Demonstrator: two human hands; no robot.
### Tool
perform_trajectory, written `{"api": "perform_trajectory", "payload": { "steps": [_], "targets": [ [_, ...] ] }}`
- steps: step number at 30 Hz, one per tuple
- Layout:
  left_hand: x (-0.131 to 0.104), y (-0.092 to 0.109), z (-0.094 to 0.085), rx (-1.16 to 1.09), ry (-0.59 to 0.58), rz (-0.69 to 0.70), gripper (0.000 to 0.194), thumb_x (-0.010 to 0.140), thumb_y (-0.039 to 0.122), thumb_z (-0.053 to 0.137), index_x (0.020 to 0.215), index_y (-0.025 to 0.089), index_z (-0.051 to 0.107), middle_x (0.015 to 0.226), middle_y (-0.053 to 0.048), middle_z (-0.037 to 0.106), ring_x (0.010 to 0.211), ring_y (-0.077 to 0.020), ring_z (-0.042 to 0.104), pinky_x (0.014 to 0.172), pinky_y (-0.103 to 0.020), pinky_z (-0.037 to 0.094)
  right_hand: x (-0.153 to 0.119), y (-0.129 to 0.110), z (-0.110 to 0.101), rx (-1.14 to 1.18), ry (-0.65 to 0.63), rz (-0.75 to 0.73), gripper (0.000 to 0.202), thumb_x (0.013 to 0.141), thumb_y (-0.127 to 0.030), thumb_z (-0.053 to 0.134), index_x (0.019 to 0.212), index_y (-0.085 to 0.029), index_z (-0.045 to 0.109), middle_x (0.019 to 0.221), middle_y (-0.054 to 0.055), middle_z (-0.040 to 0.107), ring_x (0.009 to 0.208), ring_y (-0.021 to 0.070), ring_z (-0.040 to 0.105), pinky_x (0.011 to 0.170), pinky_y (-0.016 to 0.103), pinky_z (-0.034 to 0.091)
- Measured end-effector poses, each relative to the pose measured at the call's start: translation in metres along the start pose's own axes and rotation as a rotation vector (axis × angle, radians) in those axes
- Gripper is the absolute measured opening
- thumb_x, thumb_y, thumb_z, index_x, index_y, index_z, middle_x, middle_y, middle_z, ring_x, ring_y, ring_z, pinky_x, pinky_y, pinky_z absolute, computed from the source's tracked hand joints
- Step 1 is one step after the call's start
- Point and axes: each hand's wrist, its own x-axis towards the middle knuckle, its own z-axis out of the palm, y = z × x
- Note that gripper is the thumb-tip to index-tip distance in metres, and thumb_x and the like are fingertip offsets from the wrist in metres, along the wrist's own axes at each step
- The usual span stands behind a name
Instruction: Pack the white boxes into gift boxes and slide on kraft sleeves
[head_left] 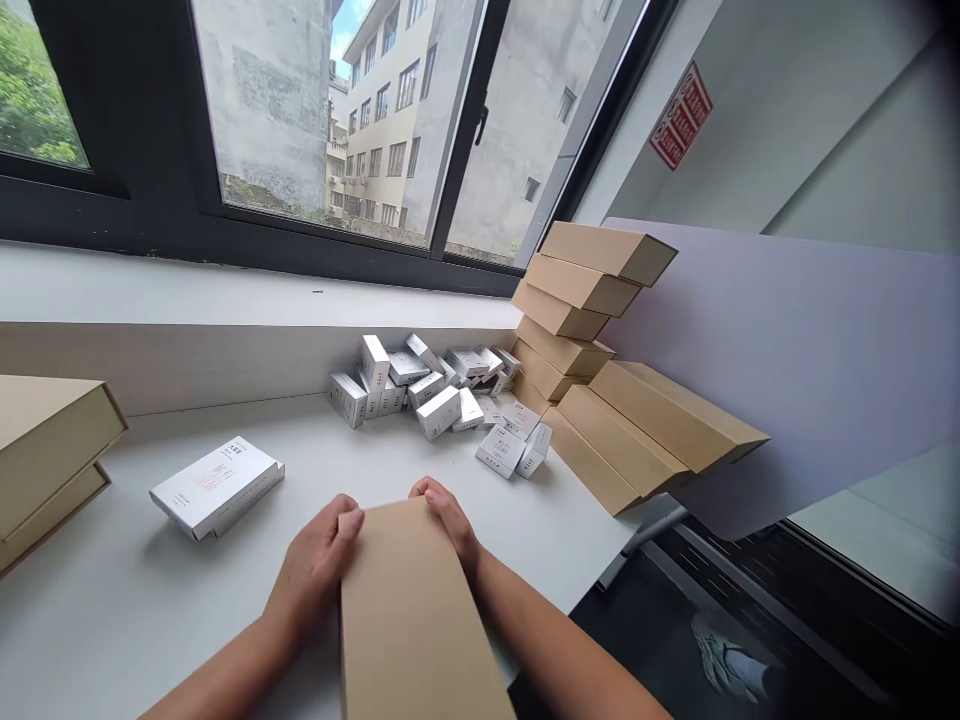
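Observation:
A long tan cardboard box (416, 620) lies in front of me, its near end cut off by the bottom of the view. My left hand (319, 555) grips its far left corner, thumb on the top edge. On the far right corner, my right hand (450, 520) is curled round the edge with its fingers bent over. Left of my hands, a flat white carton (217, 485) with printed lettering rests on the table, seemingly on another white piece. Several small white boxes (439, 412) are heaped loosely beyond my hands.
Several tan boxes (581, 295) form a leaning stack at the back right, with more tan boxes (622, 430) lying beside it. Larger cream boxes (52, 450) stand at the left edge. A pale partition (787, 350) borders the right side. Another person's shoe (724, 655) shows on the floor.

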Motion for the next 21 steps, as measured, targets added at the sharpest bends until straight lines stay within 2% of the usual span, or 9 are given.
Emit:
{"api": "perform_trajectory", "payload": {
  "steps": [2,4,9,12,14,17,19,21],
  "targets": [
    [-0.007,-0.003,0.005,0.073,-0.04,0.119,0.049,0.093,0.067,0.032,0.073,0.023,0.038,0.069,0.001,0.045,0.065,-0.018,0.045,0.061,-0.029,0.035,-0.002,0.004,-0.001,0.006,0.031,-0.026,0.046,0.088,-0.062,0.052,0.068,-0.023,0.042,0.063,-0.003,0.035,0.056,0.0131,0.03,0.054,0.028,0.027],
    [-0.008,-0.008,0.009,0.085,-0.064,0.167,0.05,0.092,0.067,0.033,0.069,0.022,0.032,0.066,0.002,0.038,0.061,-0.0161,0.037,0.059,-0.029,0.03,-0.003,0.007,-0.001,0.006,0.046,-0.032,0.047,0.088,-0.06,0.051,0.063,-0.023,0.036,0.061,-0.003,0.031,0.055,0.0129,0.026,0.053,0.029,0.024],
    [0.006,-0.02,0.009,-0.009,-0.087,0.134,0.054,0.089,0.07,0.039,0.067,0.022,0.025,0.065,0.003,0.025,0.06,-0.0142,0.026,0.057,-0.029,0.021,0.0,0.007,0.0,-0.031,0.059,-0.009,0.047,0.086,-0.059,0.048,0.062,-0.024,0.029,0.058,-0.004,0.026,0.052,0.0121,0.021,0.051,0.03,0.02],
    [0.013,-0.024,0.005,-0.069,-0.104,0.128,0.054,0.087,0.071,0.041,0.068,0.023,0.026,0.065,0.004,0.024,0.061,-0.0141,0.025,0.057,-0.028,0.02,0.003,0.0,-0.003,-0.119,0.083,0.009,0.047,0.086,-0.059,0.05,0.062,-0.023,0.029,0.058,-0.005,0.023,0.053,0.0117,0.018,0.051,0.029,0.019],
    [0.014,-0.024,0.0,-0.059,-0.111,0.101,0.051,0.086,0.069,0.045,0.071,0.023,0.03,0.064,0.005,0.027,0.06,-0.014,0.026,0.057,-0.027,0.022,0.004,-0.012,-0.014,-0.202,0.086,0.033,0.049,0.084,-0.056,0.06,0.062,-0.023,0.032,0.059,-0.005,0.024,0.054,0.0109,0.019,0.052,0.028,0.018],
    [0.012,-0.021,-0.006,-0.022,-0.081,0.071,0.042,0.088,0.062,0.053,0.079,0.024,0.039,0.067,0.004,0.039,0.061,-0.0145,0.035,0.058,-0.026,0.03,-0.005,-0.046,-0.045,-0.415,-0.041,0.173,0.047,0.066,-0.045,0.085,0.065,-0.02,0.046,0.062,-0.005,0.038,0.058,0.0099,0.03,0.053,0.025,0.021],
    [0.01,-0.017,-0.01,0.006,-0.014,0.121,0.032,0.093,0.054,0.051,0.083,0.024,0.046,0.076,0.001,0.051,0.069,-0.0166,0.047,0.065,-0.028,0.04,-0.019,-0.073,-0.072,-0.593,-0.24,0.4,0.049,0.055,-0.045,0.092,0.077,-0.019,0.056,0.07,-0.004,0.053,0.064,0.012,0.044,0.055,0.023,0.029],
    [0.01,-0.011,-0.015,0.106,0.071,0.246,0.024,0.097,0.045,0.047,0.085,0.024,0.05,0.083,-0.002,0.059,0.079,-0.0197,0.056,0.075,-0.033,0.046,-0.035,-0.096,-0.098,-0.598,-0.368,0.591,0.058,0.056,-0.052,0.09,0.091,-0.019,0.058,0.078,-0.001,0.06,0.068,0.0146,0.053,0.058,0.023,0.035]
  ]
}}
